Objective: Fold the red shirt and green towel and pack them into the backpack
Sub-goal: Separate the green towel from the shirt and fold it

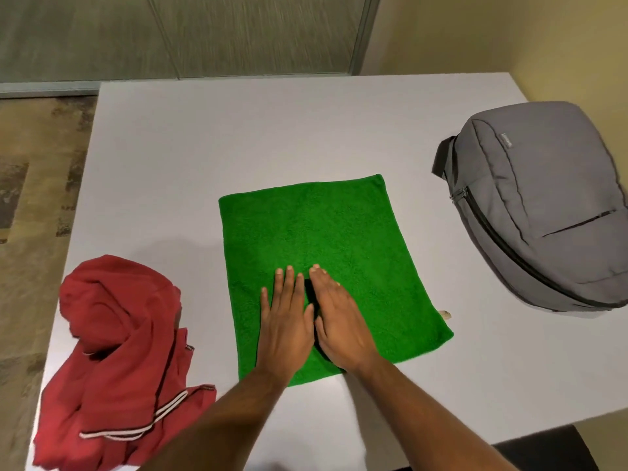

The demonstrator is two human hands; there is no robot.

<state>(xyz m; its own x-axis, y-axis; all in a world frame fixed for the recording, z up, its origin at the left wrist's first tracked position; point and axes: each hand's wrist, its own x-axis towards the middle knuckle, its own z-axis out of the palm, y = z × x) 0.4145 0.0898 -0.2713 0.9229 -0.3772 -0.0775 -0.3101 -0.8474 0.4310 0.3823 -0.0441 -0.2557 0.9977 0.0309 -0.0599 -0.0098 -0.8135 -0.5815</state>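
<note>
Pressing green towel (326, 239) flat: left hand (285, 321), right hand (339, 321) (fingers straight, gripping nothing), side by side.

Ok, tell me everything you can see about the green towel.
The green towel is bright green, terry-like cloth, spread flat as a rough rectangle in the middle of the white table. A small pale tag sticks out at its right edge. The left hand and right hand press flat on its near half, side by side. It touches neither the red shirt nor the backpack.

both hands (287, 321) (339, 321) flat on green towel (326, 239); backpack (543, 205) apparently zipped.
</note>
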